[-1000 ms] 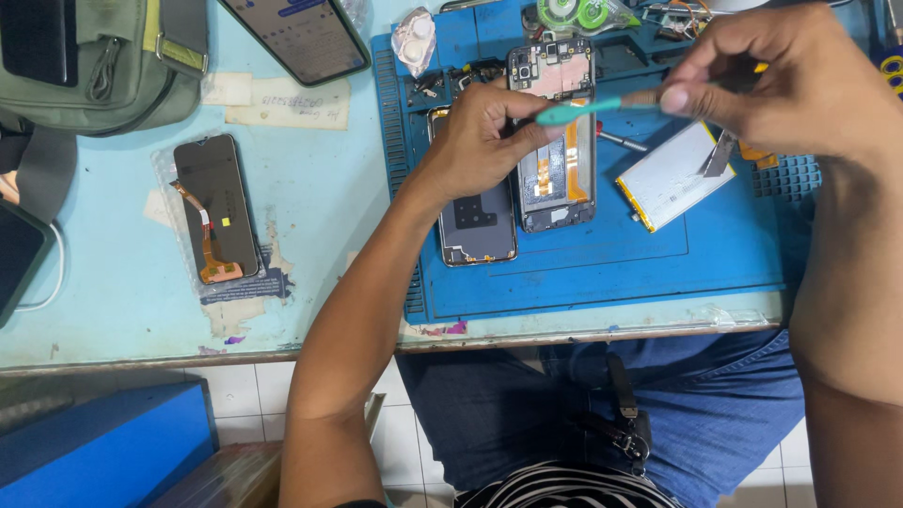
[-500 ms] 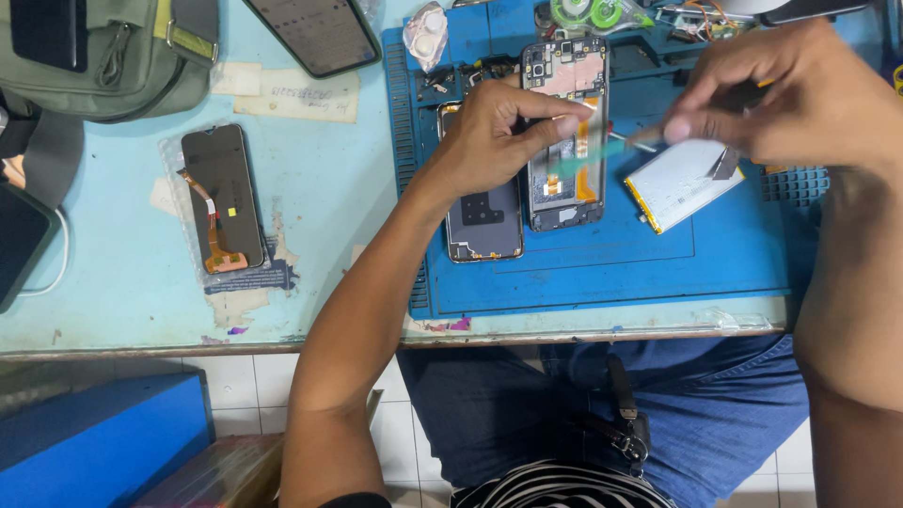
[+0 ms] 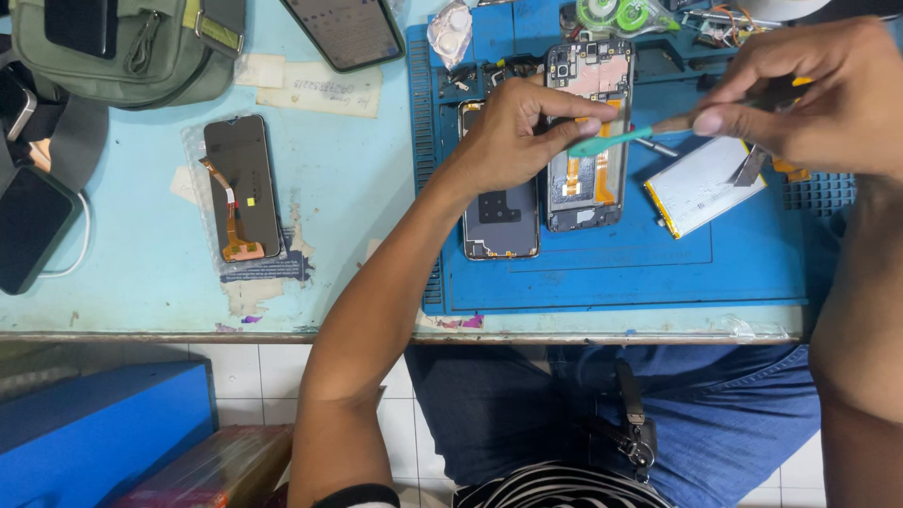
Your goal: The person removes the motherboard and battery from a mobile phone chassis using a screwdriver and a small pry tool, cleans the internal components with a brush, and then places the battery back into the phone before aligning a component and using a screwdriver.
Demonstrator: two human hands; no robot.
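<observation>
My left hand rests over an opened phone body on the blue work mat, its fingertips pinching the flat end of a teal pry tool. My right hand grips the other end of that tool, up at the right. A dark phone back panel lies just left of the open phone, partly under my left hand. A white battery sits on the mat to the right, with metal tweezers lying across its corner.
A loose screen with an orange flex cable lies on the light blue table at left. A green bag, a dark phone and a black phone line the far and left edges. Green tape rolls sit at the back.
Both hands have stayed over the open phone. The teal tool has come lower across the phone, and my left fingers have closed on its flat end.
</observation>
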